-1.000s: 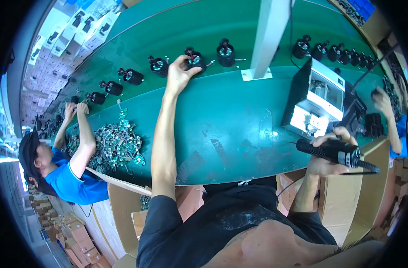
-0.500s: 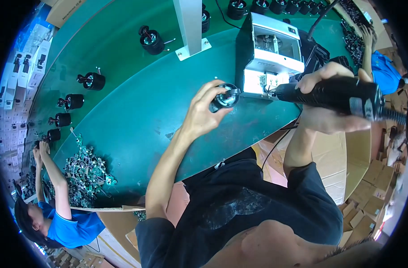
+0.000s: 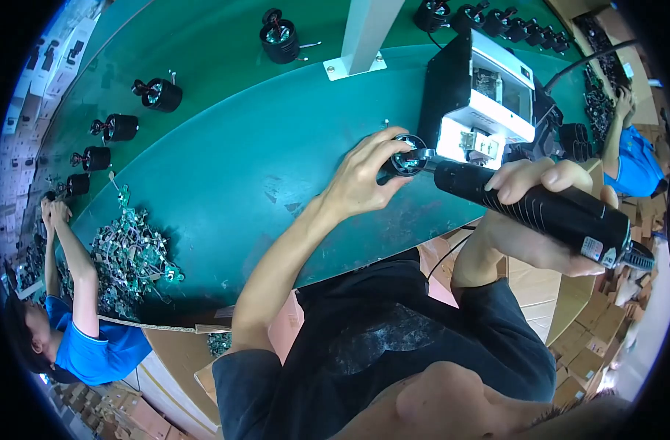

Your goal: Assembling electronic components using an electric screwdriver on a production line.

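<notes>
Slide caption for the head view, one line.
Left hand holds a round black housing at the green bench; right hand aims a cylindrical black power tool at it.

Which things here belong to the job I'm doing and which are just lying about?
Seemingly part of the job:
black cylindrical housing in your left hand
black electric screwdriver in your right hand
black-and-white machine, likely a screw feeder
similar black housings in a row

Apparently lying about:
heap of circuit boards
cardboard boxes

We've got a round black housing (image 3: 404, 164) held up, open end facing us, plus a chunky black power screwdriver (image 3: 537, 209) tilted sideways, tip right beside it; can't tell if they touch.
</notes>
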Demonstrator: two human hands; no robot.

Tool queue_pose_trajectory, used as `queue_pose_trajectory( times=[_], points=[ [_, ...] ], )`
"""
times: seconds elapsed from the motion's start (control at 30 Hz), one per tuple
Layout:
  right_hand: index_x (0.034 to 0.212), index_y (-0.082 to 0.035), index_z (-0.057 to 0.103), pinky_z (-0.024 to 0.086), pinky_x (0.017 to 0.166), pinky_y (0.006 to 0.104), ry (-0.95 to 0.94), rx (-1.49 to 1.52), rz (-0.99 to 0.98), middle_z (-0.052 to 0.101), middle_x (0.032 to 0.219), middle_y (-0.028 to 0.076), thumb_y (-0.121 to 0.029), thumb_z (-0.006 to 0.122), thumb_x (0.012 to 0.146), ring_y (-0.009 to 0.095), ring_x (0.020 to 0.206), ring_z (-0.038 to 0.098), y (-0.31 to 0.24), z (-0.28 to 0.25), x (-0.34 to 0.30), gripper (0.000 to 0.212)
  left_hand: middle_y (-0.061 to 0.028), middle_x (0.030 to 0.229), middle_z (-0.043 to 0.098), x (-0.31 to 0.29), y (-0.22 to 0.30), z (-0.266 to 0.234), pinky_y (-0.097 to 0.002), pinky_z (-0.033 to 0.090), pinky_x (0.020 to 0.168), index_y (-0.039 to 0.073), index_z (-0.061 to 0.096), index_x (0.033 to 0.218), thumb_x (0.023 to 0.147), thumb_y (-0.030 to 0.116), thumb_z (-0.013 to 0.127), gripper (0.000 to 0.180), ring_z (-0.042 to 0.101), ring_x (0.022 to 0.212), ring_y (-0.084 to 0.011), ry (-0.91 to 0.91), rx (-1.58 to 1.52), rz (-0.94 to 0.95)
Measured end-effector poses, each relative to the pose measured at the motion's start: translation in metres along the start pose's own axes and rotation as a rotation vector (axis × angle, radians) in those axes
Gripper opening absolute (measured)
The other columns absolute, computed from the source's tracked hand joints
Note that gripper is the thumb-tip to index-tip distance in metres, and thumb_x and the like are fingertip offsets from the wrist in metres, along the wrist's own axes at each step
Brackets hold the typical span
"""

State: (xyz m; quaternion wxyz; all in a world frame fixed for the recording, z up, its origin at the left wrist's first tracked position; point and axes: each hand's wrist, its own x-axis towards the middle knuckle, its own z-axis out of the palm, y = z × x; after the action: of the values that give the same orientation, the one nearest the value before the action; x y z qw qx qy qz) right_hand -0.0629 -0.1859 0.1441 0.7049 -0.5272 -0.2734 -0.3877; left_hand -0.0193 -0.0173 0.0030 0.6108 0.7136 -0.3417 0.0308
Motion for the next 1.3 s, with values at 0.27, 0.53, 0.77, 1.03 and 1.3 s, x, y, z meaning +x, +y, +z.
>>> queue_pose_trajectory(
  times=[0.27,0.53,0.77,1.03,1.3],
  points=[
    [0.143,-0.016,0.036,0.054,0.039,0.0295,-0.056,-0.094,0.011,0.063,0.090,0.013,-0.081,0.029,0.091,0.018,0.051,0.063,0.023,0.012,-0.001,0.084,-0.0124,0.129,0.061,-0.003,-0.006,-0.001,-0.0416,0.052,0.093,0.007,0.061,0.116,0.066,0.000,0.082,0.054,0.063,0.109,-0.0340,0.000,0.008,0.028],
    [0.143,-0.016,0.035,0.053,0.039,0.0289,-0.180,-0.029,0.076,0.061,0.087,0.012,-0.082,0.030,0.090,0.018,0.051,0.062,0.027,0.023,0.003,0.084,-0.0119,0.129,0.060,-0.001,-0.002,0.000,-0.0420,0.052,0.093,0.008,0.060,0.117,0.067,0.001,0.081,0.055,0.063,0.109,-0.0345,-0.032,0.018,0.024],
    [0.142,-0.011,0.039,0.058,0.051,0.0327,-0.111,-0.151,-0.025,0.064,0.093,0.020,-0.066,0.047,0.095,0.023,0.064,0.067,-0.037,-0.013,0.018,0.073,-0.0119,0.130,0.059,0.002,0.001,0.000,-0.0419,0.051,0.094,0.004,0.056,0.123,0.067,0.004,0.082,0.062,0.062,0.110,-0.0333,-0.070,-0.039,-0.131],
    [0.141,-0.008,0.041,0.060,0.050,0.0347,-0.022,-0.202,-0.013,0.065,0.097,0.023,-0.065,0.044,0.097,0.026,0.064,0.069,-0.021,-0.049,0.019,0.072,-0.0146,0.129,0.060,0.002,0.002,-0.001,-0.0421,0.049,0.097,0.001,0.052,0.128,0.066,0.004,0.082,0.069,0.062,0.112,-0.0337,-0.117,0.109,-0.071],
    [0.144,-0.013,0.042,0.060,0.046,0.0377,0.045,-0.075,-0.018,0.065,0.098,0.023,-0.070,0.035,0.096,0.028,0.061,0.069,-0.035,-0.032,0.008,0.075,-0.0166,0.128,0.061,0.001,0.007,-0.002,-0.0421,0.048,0.101,0.001,0.052,0.128,0.063,0.003,0.080,0.070,0.061,0.116,-0.0351,-0.218,0.113,0.048]
  ],
)
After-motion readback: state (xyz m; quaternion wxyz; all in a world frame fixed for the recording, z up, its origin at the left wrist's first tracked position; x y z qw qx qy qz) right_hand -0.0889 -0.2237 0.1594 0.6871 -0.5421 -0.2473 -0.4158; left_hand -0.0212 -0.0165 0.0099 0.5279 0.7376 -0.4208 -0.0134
